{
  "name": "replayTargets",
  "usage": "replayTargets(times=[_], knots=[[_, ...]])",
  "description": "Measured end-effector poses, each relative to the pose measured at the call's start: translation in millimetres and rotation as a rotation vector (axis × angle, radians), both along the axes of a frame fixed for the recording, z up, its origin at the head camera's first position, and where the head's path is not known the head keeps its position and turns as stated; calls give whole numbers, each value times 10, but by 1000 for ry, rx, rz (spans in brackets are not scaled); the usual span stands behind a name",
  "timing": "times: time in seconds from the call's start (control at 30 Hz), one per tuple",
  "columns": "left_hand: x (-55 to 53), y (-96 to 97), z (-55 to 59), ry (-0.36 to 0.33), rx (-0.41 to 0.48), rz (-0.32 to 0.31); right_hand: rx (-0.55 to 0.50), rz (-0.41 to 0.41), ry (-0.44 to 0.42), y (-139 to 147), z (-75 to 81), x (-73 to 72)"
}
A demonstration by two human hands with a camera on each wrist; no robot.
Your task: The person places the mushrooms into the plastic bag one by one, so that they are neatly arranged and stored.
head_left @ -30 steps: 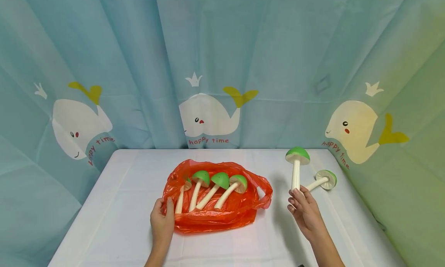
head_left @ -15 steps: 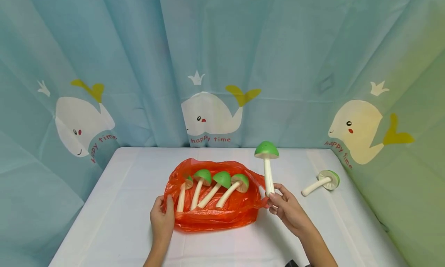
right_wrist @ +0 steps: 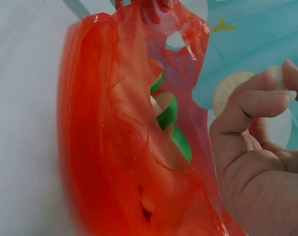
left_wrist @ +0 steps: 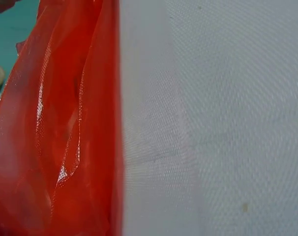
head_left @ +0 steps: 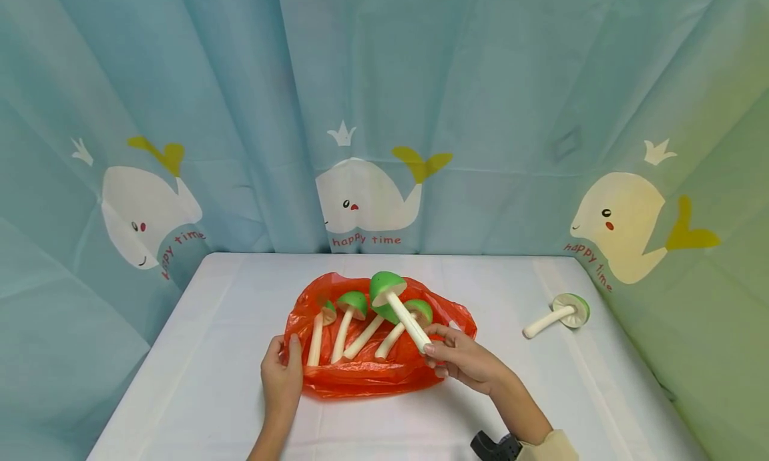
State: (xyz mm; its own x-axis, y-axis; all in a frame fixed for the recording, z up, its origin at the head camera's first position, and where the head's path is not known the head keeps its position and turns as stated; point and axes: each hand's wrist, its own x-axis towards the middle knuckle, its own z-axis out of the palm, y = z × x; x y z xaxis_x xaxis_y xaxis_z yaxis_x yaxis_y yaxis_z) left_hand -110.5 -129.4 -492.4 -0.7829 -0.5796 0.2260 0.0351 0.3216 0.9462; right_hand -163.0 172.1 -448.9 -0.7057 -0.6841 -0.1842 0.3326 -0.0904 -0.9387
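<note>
Seen from above: white table (head_left: 198, 381), edged by a blue curtain (head_left: 480, 114) printed with whales.

At the middle of the table, an open red bag (head_left: 366, 374), lying flat, mouth toward the curtain. Inside the bag, four mushrooms (head_left: 345, 324) in a row, green caps away from the person, pale stems pointing back toward the near edge.

At the bag's near-left edge, the left hand (head_left: 282, 377), fingers curled over the plastic and pinching it, thumb up beside the leftmost stem. From the left wrist, only crumpled red plastic (left_wrist: 55, 147) beside bare table (left_wrist: 213, 123); no fingers visible there.

Just right of the bag's middle, the right hand (head_left: 465, 361), fingertips (head_left: 432, 347) pinching the foot of a fifth mushroom (head_left: 396, 304). Held aslant above the bag, stem running up and left from the fingers, green cap over the caps of those inside and nearest the curtain. Whether touching them, not clear. From the right wrist, curled fingers (right_wrist: 252, 113) close against the bag's right side, green caps (right_wrist: 171, 113) showing through the plastic.

Well to the right, apart from both hands, a sixth mushroom (head_left: 559, 314) lying on its side on the table, cap toward the right curtain, stem pointing back toward the bag.
</note>
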Motion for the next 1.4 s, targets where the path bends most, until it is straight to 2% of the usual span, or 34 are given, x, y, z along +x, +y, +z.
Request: replayTargets(times=[0.2, 0.33, 0.53, 0.73, 1.1, 1.3, 1.4], knots=[[9, 3, 30, 11, 16, -13, 50, 78, -30, -104, -24, -84], [14, 1, 44, 18, 19, -15, 93, 120, -28, -186, -44, -141], [26, 2, 60, -10, 16, -11, 143, 204, -23, -304, -72, -272], [25, -5, 59, 8, 12, -2, 216, 259, 7, -394, -63, -385], [36, -9, 75, 38, 25, -13, 273, 263, -35, -464, -190, -445], [36, -19, 76, 24, 18, -5, 342, 248, 47, -457, -215, -455], [36, -22, 79, 38, 28, -15, 387, 228, 80, -451, -216, -445]])
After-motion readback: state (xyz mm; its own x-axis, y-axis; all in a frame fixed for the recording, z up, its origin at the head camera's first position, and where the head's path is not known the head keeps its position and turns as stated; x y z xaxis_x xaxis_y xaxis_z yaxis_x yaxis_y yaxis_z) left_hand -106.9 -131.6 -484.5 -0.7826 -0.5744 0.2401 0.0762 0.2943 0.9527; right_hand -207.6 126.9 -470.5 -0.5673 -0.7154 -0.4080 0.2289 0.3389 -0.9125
